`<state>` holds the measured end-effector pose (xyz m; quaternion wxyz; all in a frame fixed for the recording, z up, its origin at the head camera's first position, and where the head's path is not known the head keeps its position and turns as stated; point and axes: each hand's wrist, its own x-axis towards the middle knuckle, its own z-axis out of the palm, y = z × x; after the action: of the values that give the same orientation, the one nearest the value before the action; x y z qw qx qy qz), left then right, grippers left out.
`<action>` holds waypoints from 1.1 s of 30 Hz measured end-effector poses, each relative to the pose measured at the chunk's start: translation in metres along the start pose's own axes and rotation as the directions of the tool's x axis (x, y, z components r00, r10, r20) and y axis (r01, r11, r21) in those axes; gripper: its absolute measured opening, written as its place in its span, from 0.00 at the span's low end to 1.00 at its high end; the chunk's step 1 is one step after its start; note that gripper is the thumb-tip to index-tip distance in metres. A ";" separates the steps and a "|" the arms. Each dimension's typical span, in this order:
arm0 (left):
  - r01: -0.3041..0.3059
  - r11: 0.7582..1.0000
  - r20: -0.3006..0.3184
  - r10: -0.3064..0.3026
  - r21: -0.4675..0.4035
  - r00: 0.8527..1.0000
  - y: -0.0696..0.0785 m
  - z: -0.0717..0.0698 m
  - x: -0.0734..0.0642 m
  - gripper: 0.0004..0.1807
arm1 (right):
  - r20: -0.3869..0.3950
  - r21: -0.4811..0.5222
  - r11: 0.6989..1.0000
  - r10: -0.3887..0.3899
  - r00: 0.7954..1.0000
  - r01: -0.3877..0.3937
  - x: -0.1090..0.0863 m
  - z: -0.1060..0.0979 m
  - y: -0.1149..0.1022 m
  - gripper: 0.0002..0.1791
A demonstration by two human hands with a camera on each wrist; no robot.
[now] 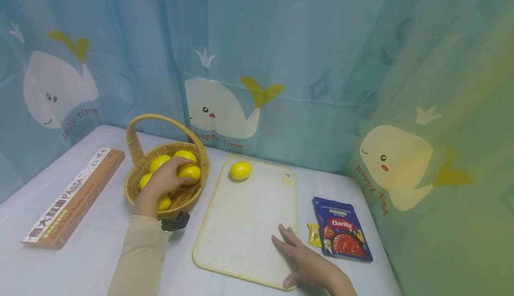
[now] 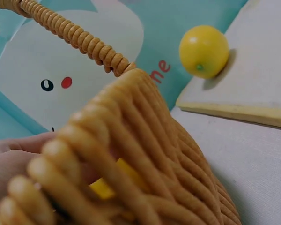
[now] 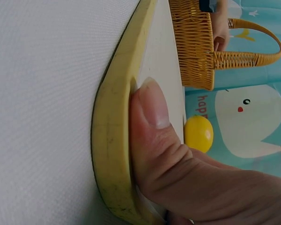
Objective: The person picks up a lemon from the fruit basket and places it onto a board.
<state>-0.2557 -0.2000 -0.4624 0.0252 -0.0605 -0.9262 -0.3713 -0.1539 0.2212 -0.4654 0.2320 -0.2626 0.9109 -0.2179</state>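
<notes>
My left hand (image 1: 166, 177) reaches into a wicker basket (image 1: 127, 184) with an arched handle. Its fingers and thumb lie around a yellow lemon (image 1: 188, 173); in the left wrist view the basket wall hides most of this hand. Several other lemons, such as one at the back (image 1: 159, 163), lie in the basket. My right hand (image 1: 307, 260), fingers spread, rests at the near right corner of a white cutting board (image 1: 245, 229) with a yellow rim. The right wrist view shows its thumb (image 3: 152, 105) on the board near the rim. A single lemon (image 1: 240, 171) sits on the board's far left part.
A long pasta box (image 1: 76, 198) lies left of the basket. Right of the board are a small yellow packet (image 1: 314, 235) and a blue Barilla sauce pouch (image 1: 341, 229). A curtain with whales (image 1: 273, 122) hangs behind the white table (image 1: 180, 264).
</notes>
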 end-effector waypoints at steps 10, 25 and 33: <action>0.020 0.998 0.001 -0.020 0.065 1.000 0.004 -0.001 -0.001 0.31 | -0.001 -0.005 1.000 0.000 1.000 0.000 0.000 0.000 0.000 0.57; 0.032 0.992 0.031 -0.036 0.126 0.999 0.006 -0.001 -0.003 0.31 | 0.006 0.000 1.000 0.007 1.000 -0.007 0.001 0.001 0.001 0.57; 0.016 0.988 0.040 -0.023 0.157 0.999 0.005 0.000 -0.003 0.30 | 0.011 -0.007 1.000 0.020 1.000 -0.020 0.002 0.002 0.001 0.57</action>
<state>-0.2522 -0.1965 -0.4591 0.0067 -0.0571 -0.9533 -0.2964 -0.1548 0.2203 -0.4676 0.2383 -0.2554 0.9129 -0.2110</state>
